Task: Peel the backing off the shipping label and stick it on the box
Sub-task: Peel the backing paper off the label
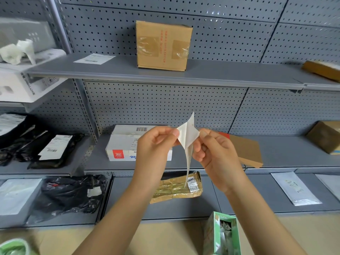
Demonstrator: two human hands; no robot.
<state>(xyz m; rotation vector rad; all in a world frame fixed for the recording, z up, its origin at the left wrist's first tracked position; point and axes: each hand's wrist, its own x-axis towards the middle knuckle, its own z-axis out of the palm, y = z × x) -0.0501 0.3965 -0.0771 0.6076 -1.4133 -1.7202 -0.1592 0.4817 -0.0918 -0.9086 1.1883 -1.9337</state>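
Observation:
Both of my hands hold a white shipping label up in front of the middle shelf. My left hand pinches one layer at its left corner and my right hand pinches the other layer at the right. The two layers are split apart at the top and a long strip hangs down between my hands. I cannot tell which layer is the backing. A brown cardboard box with clear tape patches stands on the upper shelf, well above my hands.
A loose label sheet lies left of the brown box. On the middle shelf sit a white carton and a flat brown envelope. Black bags, a taped parcel and a white mailer lie lower down. An open green box stands near me.

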